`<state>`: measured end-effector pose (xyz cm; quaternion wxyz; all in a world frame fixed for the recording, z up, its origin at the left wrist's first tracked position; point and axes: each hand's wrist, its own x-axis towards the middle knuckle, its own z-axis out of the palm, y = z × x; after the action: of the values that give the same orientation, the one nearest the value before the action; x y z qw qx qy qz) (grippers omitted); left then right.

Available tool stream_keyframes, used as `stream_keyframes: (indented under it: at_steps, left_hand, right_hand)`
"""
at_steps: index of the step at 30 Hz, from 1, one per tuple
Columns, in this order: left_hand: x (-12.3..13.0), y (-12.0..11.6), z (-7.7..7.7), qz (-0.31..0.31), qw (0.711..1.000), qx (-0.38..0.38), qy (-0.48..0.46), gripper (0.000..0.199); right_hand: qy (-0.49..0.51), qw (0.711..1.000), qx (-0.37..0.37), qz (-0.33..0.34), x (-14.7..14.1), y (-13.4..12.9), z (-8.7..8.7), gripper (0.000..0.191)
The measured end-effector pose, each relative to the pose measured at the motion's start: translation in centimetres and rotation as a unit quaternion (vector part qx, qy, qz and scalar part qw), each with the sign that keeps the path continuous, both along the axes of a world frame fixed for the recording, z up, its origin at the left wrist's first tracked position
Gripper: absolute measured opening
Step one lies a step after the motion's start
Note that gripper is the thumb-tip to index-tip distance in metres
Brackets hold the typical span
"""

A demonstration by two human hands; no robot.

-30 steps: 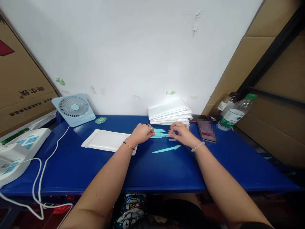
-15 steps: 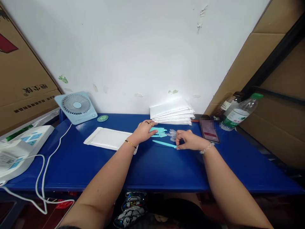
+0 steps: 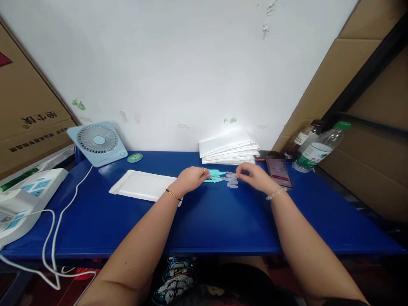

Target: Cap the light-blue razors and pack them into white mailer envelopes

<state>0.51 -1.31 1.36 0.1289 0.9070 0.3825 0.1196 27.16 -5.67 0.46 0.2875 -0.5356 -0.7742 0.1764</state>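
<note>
Slim turquoise plastic sticks (image 3: 215, 179), which look like eyebrow razors, lie in a small pile near the middle of the blue table. Just right of them are several small clear plastic caps (image 3: 233, 185). My left hand (image 3: 191, 178) is curled at the pile's left end, its thumb and fingers closed on a turquoise stick that points right. Beside the caps, my right hand (image 3: 254, 176) has thumb and forefinger pinched together; what is between them is too small to make out. A flat white padded packet (image 3: 143, 185) lies left of my left hand.
White packets (image 3: 228, 146) are stacked against the wall. A phone (image 3: 278, 172) and two bottles (image 3: 314, 155) stand or lie on the right. At the left are a blue fan (image 3: 98, 142), a round green disc (image 3: 134, 158) and a power strip (image 3: 38, 199) with white cables.
The single turquoise stick that lay apart in front of the pile is gone from that spot. My right hand has moved up to the caps; my left fingers have curled in.
</note>
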Motion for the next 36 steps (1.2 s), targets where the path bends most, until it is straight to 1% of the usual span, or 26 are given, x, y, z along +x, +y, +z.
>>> stream_keyframes:
  at_steps: [2,3,6,8,10,13,15,16,18,20,23,32,34,36]
  left_hand:
    - [-0.3,0.3,0.0,0.004,0.998,-0.031,-0.058,0.042]
    - [-0.3,0.4,-0.1,0.004,0.996,-0.038,-0.081,0.042]
    - [-0.2,0.5,-0.4,0.015,0.993,-0.022,-0.113,0.035]
    - [-0.2,0.6,-0.6,0.025,0.992,-0.012,-0.12,0.032]
    - [-0.1,0.7,-0.6,0.029,0.992,-0.016,-0.123,0.033]
    - [-0.1,0.8,-0.7,0.028,0.99,-0.032,-0.131,0.033]
    - [-0.1,0.9,-0.8,0.023,0.989,-0.046,-0.142,0.033]
    - [-0.1,0.9,-0.9,0.02,0.988,-0.053,-0.147,0.032]
    - [0.0,1.0,-1.0,0.013,0.986,-0.066,-0.155,0.032]
    - [0.0,1.0,-1.1,0.009,0.984,-0.078,-0.159,0.033]
    - [0.0,0.9,-1.0,-0.005,0.981,-0.091,-0.171,0.033]
    - [0.4,0.4,-0.8,-0.036,0.972,-0.136,-0.186,0.034]
    - [0.5,0.1,-0.8,-0.049,0.972,-0.16,-0.167,0.036]
    - [0.6,-0.2,-0.8,-0.077,0.971,-0.191,-0.123,0.038]
  right_hand:
    - [0.071,0.997,-0.018,-0.027,0.3,0.2,-0.2,0.021]
    - [0.092,0.995,-0.015,-0.042,0.3,0.2,-0.3,0.022]
    - [0.131,0.988,0.021,-0.082,-0.2,0.3,-0.4,0.025]
    - [0.184,0.979,0.016,-0.086,-0.7,0.3,-0.5,0.028]
    - [0.258,0.963,-0.012,-0.071,-1.2,0.4,-0.5,0.031]
    - [0.366,0.927,-0.068,-0.048,-1.5,0.5,-0.7,0.035]
    - [0.411,0.906,-0.089,-0.049,-1.7,0.6,-0.9,0.035]
    - [0.423,0.9,-0.089,-0.053,-1.7,0.6,-1.0,0.034]
    - [0.432,0.897,-0.072,-0.062,-1.8,0.7,-1.1,0.033]
    - [0.428,0.9,-0.058,-0.064,-2.0,0.7,-1.2,0.033]
    - [0.413,0.907,-0.063,-0.056,-2.2,0.6,-1.1,0.033]
    - [0.368,0.922,-0.12,-0.007,-3.4,0.1,-1.2,0.032]
    - [0.336,0.93,-0.149,0.009,-3.5,-0.1,-0.9,0.033]
    - [0.279,0.944,-0.175,0.034,-3.3,-0.3,-0.6,0.034]
